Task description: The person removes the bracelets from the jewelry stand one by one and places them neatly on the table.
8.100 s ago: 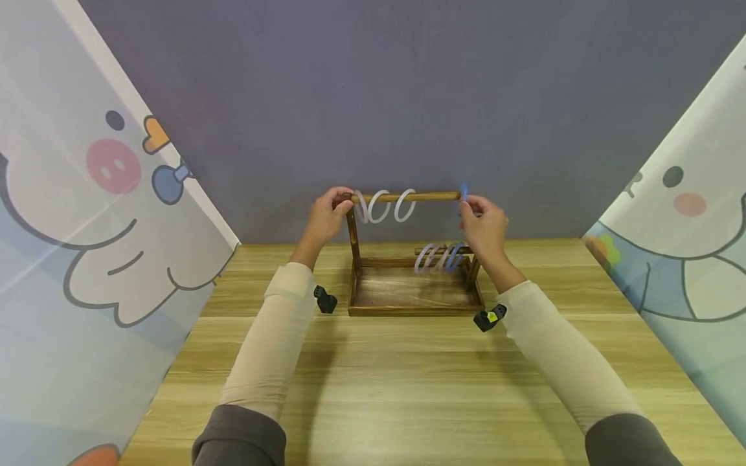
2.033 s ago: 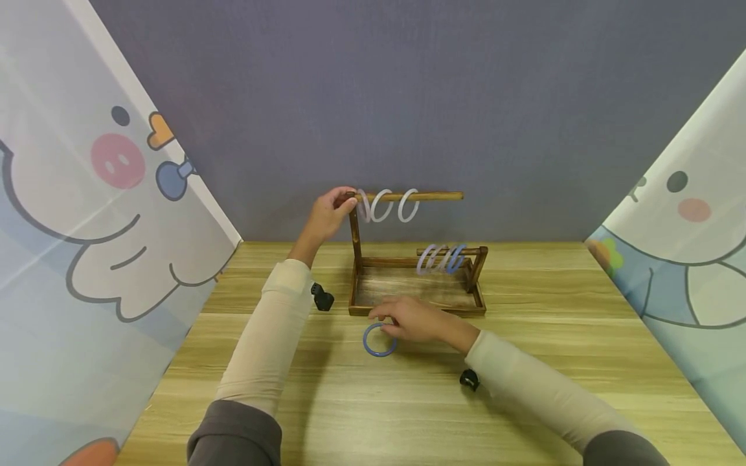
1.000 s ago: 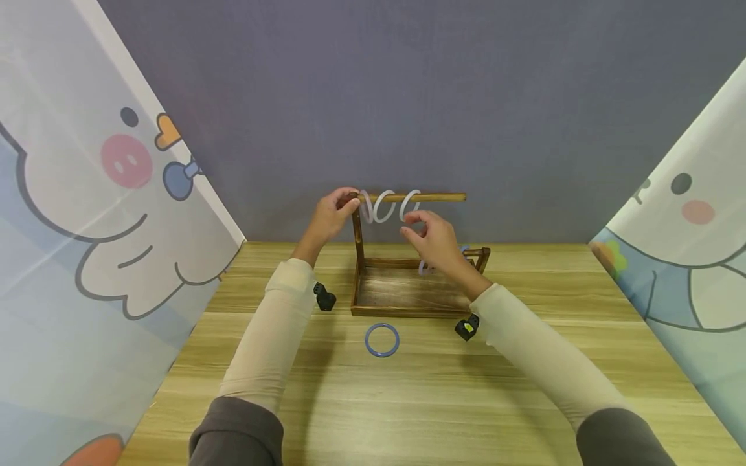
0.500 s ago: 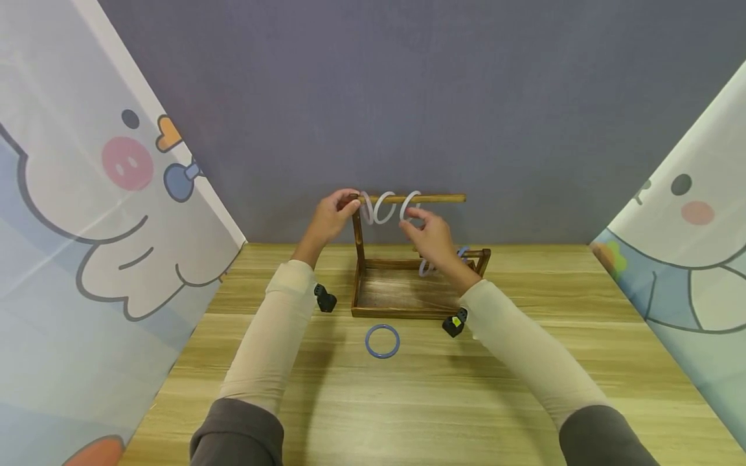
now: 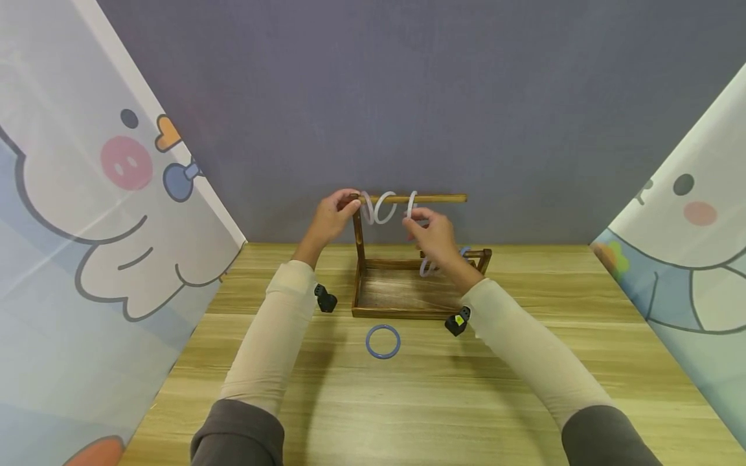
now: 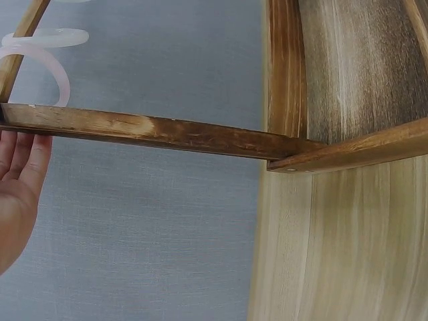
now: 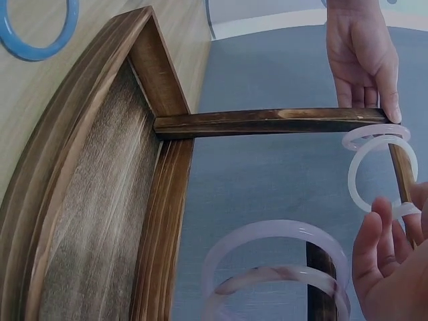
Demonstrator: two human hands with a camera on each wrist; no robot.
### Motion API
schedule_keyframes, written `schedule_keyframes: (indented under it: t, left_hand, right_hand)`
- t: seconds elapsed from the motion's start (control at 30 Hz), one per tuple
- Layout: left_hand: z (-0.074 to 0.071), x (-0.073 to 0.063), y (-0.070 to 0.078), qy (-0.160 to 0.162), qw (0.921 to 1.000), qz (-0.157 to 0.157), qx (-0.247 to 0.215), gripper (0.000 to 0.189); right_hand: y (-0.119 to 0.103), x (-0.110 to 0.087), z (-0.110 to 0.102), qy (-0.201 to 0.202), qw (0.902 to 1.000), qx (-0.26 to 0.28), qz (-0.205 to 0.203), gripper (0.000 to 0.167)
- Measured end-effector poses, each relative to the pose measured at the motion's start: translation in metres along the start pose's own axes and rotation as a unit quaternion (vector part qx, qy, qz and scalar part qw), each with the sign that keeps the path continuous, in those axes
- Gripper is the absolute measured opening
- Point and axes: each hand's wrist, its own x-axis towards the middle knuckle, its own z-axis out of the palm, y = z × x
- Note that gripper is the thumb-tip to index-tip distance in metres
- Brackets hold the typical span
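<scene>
A wooden bangle stand (image 5: 373, 313) has an upper bar (image 5: 443, 198), a lower bar and a tray base. My left hand (image 5: 326, 221) grips the upper left corner, thumb in front and fingers behind the post. With my right hand (image 5: 436, 237) I pinch a white bangle (image 5: 411, 202) hanging on the upper bar; it stands nearly edge-on. Left of it on that bar hang another white bangle (image 5: 377, 212) and a pale pink bangle (image 7: 351, 139). Flat on the table before the stand lies a blue bangle (image 5: 383, 356).
Several bangles, among them a lilac bangle (image 7: 281, 229), hang on the lower bar, partly behind my right hand and wrist. The wooden table (image 5: 373, 414) ends at a grey backdrop (image 5: 373, 97) close behind the stand. Printed cartoon panels (image 5: 76, 213) flank both sides.
Earlier my right hand held a blue bangle at the upper bar's right end; that bangle then lay on the table. The hand has since risen to the right-hand white bangle, now pinched and turned edge-on.
</scene>
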Motion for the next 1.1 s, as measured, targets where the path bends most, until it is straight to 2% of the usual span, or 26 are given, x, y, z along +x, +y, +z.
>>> schedule_keyframes:
  t: [0.2,0.57,0.73,1.1]
  left_hand:
    - [0.000,0.000,-0.001,-0.003,1.0000,-0.006,0.004,0.033]
    - [0.000,0.000,-0.002,-0.002,0.9999,-0.007,-0.011,0.032]
    - [-0.001,0.000,-0.002,-0.002,0.9999,-0.012,-0.003,0.032]
    - [-0.001,0.001,-0.004,0.001,1.0000,-0.008,-0.002,0.032]
  right_hand:
    - [0.001,0.001,-0.001,0.026,0.9997,0.003,-0.002,0.029]
    - [0.002,0.001,-0.003,0.037,0.9992,0.007,-0.013,0.025]
    - [0.004,0.002,-0.005,0.043,0.9989,0.012,-0.017,0.025]
    - [0.010,0.003,-0.017,0.062,0.9976,-0.011,-0.028,0.025]
